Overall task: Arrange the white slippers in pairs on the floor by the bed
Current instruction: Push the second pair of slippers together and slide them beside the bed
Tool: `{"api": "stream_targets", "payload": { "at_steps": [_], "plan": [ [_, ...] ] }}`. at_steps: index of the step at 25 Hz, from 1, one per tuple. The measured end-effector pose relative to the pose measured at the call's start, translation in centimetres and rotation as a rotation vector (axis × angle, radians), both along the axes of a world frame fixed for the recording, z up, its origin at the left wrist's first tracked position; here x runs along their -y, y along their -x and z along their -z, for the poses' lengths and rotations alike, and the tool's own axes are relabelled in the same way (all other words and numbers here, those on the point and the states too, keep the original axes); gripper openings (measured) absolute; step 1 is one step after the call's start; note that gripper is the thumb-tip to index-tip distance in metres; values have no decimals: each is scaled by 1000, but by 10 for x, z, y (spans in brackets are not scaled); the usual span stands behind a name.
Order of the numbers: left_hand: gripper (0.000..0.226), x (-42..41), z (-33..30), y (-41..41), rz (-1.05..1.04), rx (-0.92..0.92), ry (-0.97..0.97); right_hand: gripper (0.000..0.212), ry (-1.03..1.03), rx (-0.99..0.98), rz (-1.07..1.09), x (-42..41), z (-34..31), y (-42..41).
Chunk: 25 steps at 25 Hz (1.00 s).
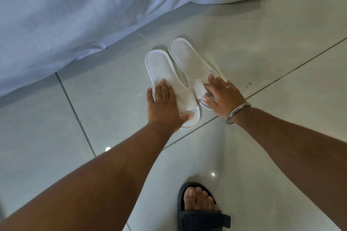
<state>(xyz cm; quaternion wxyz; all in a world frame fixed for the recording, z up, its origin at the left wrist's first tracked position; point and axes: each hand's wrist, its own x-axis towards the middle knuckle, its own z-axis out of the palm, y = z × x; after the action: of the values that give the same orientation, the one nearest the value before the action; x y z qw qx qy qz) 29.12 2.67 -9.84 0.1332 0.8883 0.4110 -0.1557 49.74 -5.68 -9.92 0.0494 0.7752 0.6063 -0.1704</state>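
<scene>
Two slippers [180,73] lie touching, near the sheet's edge [105,47]; my left hand [165,105] and right hand [223,97] press flat, fingers spread. A careless nudge might skew them.

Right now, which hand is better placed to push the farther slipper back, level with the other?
The right hand. It already lies flat on the farther slipper, whose heel sits ahead. The left hand rests on the nearer slipper.

White slippers [174,73], pale grey tiles [281,43] (dark grout), black sandal [199,217], silver bangle [237,113].
</scene>
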Motion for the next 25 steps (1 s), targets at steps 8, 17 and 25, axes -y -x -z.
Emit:
{"api": "stream_targets", "payload": {
  "at_steps": [8, 17, 25],
  "plan": [
    [115, 31, 0, -1, -8, 1, -7, 50, 15, -42, -106, 39, 4, -19],
    [115, 21, -2, -21, 1, -7, 36, 68, 66, 44, -17, 36, 6, -12],
    [96, 3, -7, 88, 53, 164, -118, 76, -173, 99, -373, -2, -26, 80]
  ]
}}
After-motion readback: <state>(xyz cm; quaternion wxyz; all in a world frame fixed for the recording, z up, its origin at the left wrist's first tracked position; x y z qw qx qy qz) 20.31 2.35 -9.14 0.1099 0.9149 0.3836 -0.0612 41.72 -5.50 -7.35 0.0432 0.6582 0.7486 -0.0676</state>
